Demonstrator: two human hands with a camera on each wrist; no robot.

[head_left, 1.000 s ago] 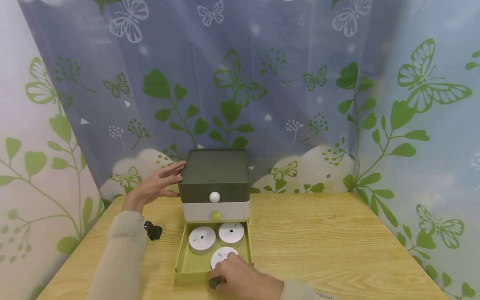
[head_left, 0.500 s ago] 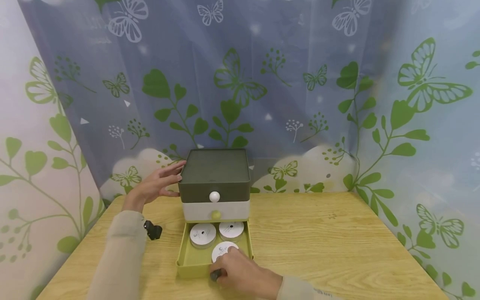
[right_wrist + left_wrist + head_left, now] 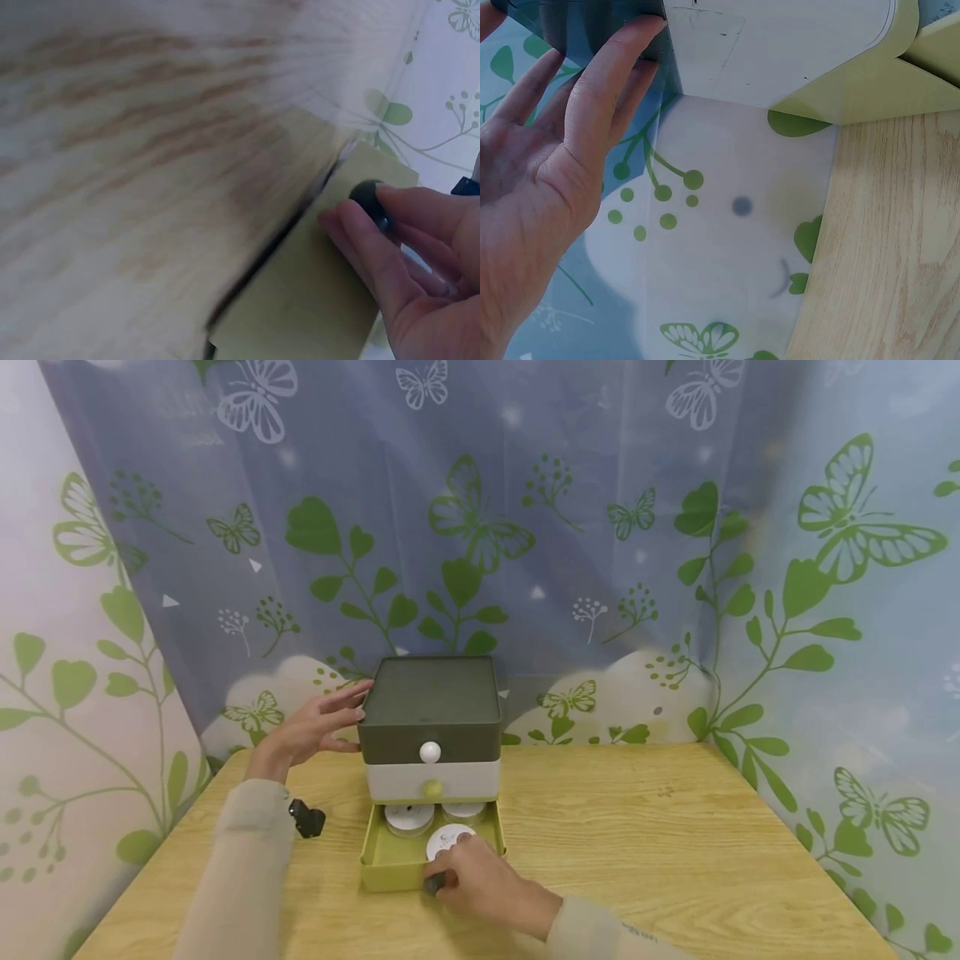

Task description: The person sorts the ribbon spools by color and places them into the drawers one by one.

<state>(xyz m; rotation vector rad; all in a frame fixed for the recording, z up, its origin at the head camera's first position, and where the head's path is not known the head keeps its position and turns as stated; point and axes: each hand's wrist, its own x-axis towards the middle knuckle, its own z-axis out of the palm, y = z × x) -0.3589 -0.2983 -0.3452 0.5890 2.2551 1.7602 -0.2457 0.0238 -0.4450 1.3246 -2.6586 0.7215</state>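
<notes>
A small three-tier drawer box has a dark green top [image 3: 435, 693], a white middle drawer [image 3: 397, 782] and a yellow-green bottom drawer [image 3: 390, 877], which stands partly pulled out. Between thumb and fingers my right hand [image 3: 487, 881] pinches the bottom drawer's dark round knob [image 3: 367, 196]. Inside that drawer lie three round, white-topped spools; the front spool [image 3: 447, 839] is partly behind my right hand, and the upper drawers cover parts of the back-left spool [image 3: 409, 820] and back-right spool [image 3: 463, 812]. With extended fingers, my left hand [image 3: 311, 731] touches the box's left side.
A small black object [image 3: 307, 818] lies on the wooden table [image 3: 637, 843] left of the box. Behind the table hangs a curtain [image 3: 585, 552] with butterflies and leaves. The upper two drawers are closed, with a white knob [image 3: 430, 752] and a yellow-green knob [image 3: 432, 788].
The bottom drawer has slid inward, away from me, with my right hand on its knob. The spools have moved in with it, further under the upper drawers. My left hand stays in place.
</notes>
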